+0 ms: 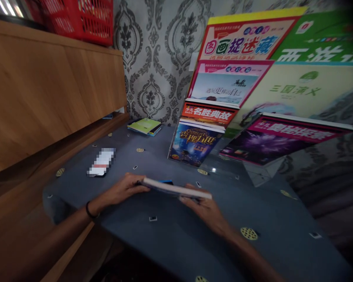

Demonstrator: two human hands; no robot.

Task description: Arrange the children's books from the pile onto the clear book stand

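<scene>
Between my hands a thin book (pixel 178 189) is held level above the dark blue-grey tablecloth, its pale page edge turned toward me. My left hand (pixel 129 188) grips its left end, thumb below and fingers at the corner; a dark band circles that wrist. At the right end my right hand (pixel 200 205) pinches the book, thumb on the near side. The cover is hidden from this angle. Just behind the book a bit of a blue and black item (pixel 166 182) shows, mostly covered.
A rack of upright books (pixel 207 84) stands at the back right, with a purple-covered book (pixel 278 137) leaning forward. Green booklets (pixel 145 126) lie near the wall. A blurred-out phone-like object (pixel 102 162) rests at left. A wooden cabinet (pixel 55 86) carries a red basket (pixel 85 21).
</scene>
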